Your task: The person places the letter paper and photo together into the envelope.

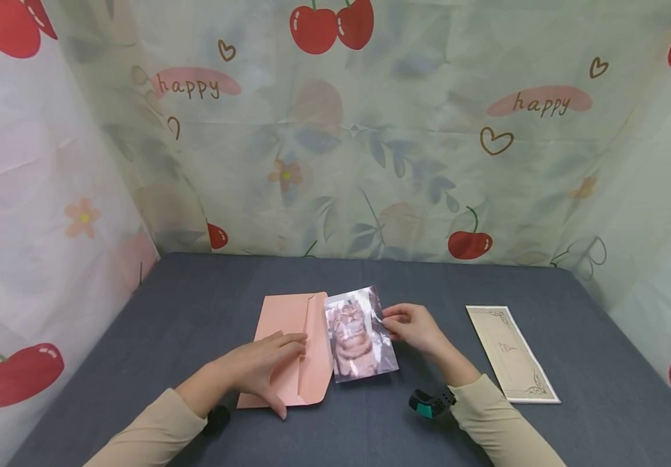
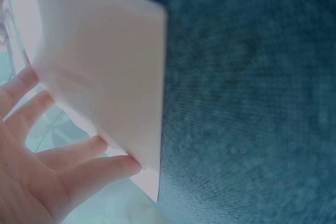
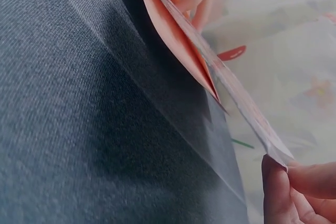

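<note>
A pink envelope [image 1: 280, 311] lies on the table with its flap side to the right. My left hand [image 1: 256, 366] rests on it, fingers spread; in the left wrist view the fingertips [image 2: 126, 165] touch the paper. Just right of the envelope is a glossy picture card [image 1: 354, 340] in a clear plastic sleeve, printed with a pinkish furry animal. My right hand [image 1: 420, 331] pinches the card's right edge between thumb and fingers. The right wrist view has the card [image 3: 236, 93] tilted above the table, its far end at the envelope's opening [image 3: 181, 45]; whether it is inside cannot be told.
A long cream card [image 1: 507, 350] with a white border and dark corner ornaments lies at the right, beyond my right forearm. The dark table [image 1: 207, 285] is enclosed by hanging cloth [image 1: 359, 175] printed with cherries at the back and sides.
</note>
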### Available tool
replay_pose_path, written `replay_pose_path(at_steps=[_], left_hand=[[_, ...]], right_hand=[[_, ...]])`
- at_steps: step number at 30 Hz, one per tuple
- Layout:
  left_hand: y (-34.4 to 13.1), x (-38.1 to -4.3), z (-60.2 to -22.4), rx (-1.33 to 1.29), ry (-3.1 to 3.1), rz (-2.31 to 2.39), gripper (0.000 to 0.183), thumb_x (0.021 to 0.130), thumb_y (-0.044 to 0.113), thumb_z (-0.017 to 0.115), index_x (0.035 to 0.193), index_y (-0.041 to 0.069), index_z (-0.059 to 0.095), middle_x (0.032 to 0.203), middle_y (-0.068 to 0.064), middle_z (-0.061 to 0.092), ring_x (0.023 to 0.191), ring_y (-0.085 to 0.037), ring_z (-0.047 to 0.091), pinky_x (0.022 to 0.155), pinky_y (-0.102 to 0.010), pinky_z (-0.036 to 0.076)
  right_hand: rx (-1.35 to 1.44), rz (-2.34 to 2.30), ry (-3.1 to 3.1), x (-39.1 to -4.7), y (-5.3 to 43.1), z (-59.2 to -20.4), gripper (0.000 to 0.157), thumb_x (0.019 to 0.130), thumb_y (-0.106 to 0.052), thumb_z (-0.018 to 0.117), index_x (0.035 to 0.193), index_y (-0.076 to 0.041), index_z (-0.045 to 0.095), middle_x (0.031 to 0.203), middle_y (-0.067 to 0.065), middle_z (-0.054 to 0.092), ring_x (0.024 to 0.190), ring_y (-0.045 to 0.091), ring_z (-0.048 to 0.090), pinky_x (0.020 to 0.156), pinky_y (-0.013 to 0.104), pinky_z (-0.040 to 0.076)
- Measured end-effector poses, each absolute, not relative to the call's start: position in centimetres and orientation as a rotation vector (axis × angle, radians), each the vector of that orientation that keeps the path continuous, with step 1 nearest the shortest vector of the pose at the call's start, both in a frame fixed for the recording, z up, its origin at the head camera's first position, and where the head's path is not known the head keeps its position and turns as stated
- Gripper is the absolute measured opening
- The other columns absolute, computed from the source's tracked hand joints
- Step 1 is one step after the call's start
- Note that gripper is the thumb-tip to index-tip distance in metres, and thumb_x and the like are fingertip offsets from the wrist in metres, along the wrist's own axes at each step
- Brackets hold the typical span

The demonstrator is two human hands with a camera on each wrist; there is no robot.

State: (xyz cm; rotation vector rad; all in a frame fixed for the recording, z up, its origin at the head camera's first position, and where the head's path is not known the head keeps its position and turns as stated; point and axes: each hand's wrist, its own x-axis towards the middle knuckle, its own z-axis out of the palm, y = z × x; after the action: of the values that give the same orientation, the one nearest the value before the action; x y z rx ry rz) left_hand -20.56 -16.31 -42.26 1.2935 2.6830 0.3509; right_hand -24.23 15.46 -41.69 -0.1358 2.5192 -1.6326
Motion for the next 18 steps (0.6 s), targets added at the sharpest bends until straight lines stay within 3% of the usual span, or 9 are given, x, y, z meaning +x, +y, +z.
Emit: replay_pose_path(at_steps=[18], left_hand=[[-16.2, -20.6, -42.2, 1.263, 2.660, 0.350, 0.094, 0.057, 0.062, 0.078, 0.129, 0.012, 0.046, 0.148, -0.010, 0.035, 0.136, -0.027, 0.037, 0.112, -0.048, 0.030]], right_hand=[[-0.170, -1.678, 2.455, -24.4, 13.8, -42.5, 0.025, 0.087, -0.002, 0.061, 0.107, 0.013, 0.060, 0.093, 0.022, 0.067, 0.068, 0.008, 0.060, 0.065, 0.031, 0.058]])
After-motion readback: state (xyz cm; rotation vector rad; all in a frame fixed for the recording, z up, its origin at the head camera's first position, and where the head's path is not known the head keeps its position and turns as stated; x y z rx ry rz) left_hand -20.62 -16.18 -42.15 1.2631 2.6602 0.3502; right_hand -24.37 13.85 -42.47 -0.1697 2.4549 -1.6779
